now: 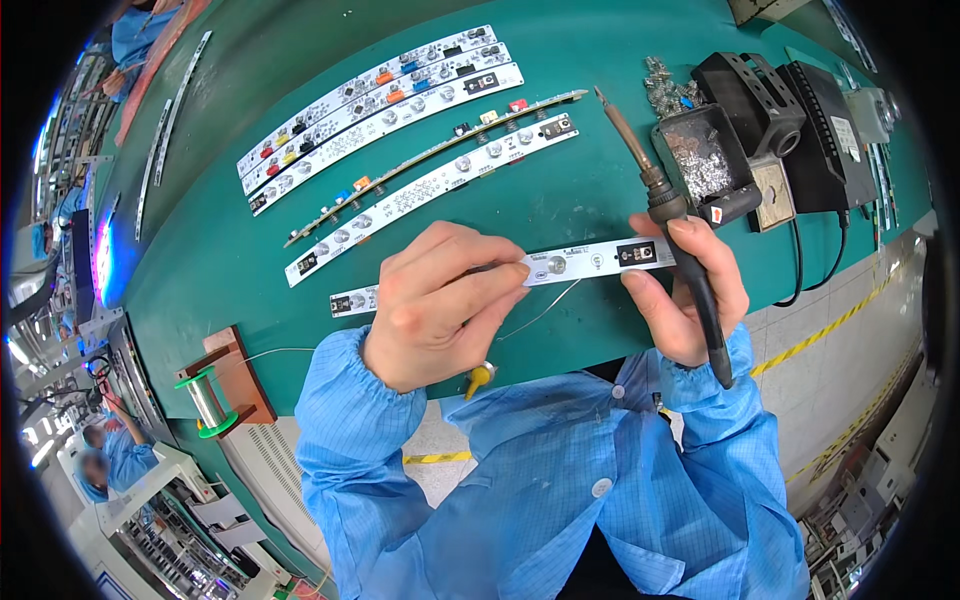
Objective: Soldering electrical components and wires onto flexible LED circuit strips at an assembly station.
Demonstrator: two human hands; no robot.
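A long white circuit board strip (590,262) lies level between my two hands above the green mat. My left hand (435,305) is closed over its middle, with thumb and fingers pinched together. In my right hand (705,285) is a soldering iron (666,200), its tip pointing up and away, apart from the strip. The right thumb and fingers also reach the strip's right end. A thin solder wire (545,308) curves below my left hand; whether those fingers grip it is hidden.
Several white circuit board strips (420,195) lie on the green mat (600,350) beyond my hands. At right stand a black tray of small metal parts (738,190), an iron holder (745,95) and a black box (820,135). A solder spool (208,405) stands on the left.
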